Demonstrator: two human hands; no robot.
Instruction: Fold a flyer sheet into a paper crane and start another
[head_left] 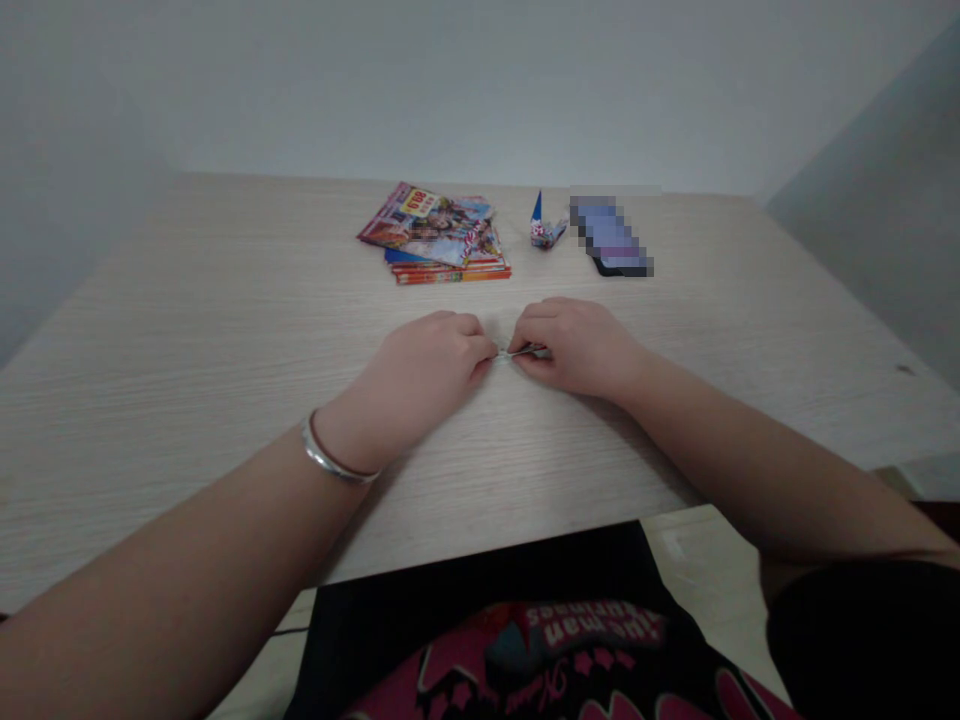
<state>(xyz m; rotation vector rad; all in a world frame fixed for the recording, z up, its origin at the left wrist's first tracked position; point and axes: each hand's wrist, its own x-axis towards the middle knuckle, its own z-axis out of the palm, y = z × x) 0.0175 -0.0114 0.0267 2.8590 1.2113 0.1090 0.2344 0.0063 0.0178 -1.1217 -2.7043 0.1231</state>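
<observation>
Close together over the middle of the table, my left hand (442, 365) and my right hand (566, 345) pinch a small folded piece of paper (504, 354) between them. Only a thin, pale edge of the paper shows; the fingers cover the rest. The left fingertips close on its left end, and the right thumb and fingers close on its right end. A silver bangle (330, 460) circles my left wrist. Just beyond the hands, a folded-paper crane (546, 228) in blue, red and white rests on the table.
A stack of colourful printed booklets or leaflets (442, 225) lies at the back, left of the crane. To the crane's right is a phone (611, 235), partly blurred out. The pale wood-grain table (187, 330) meets a wall behind.
</observation>
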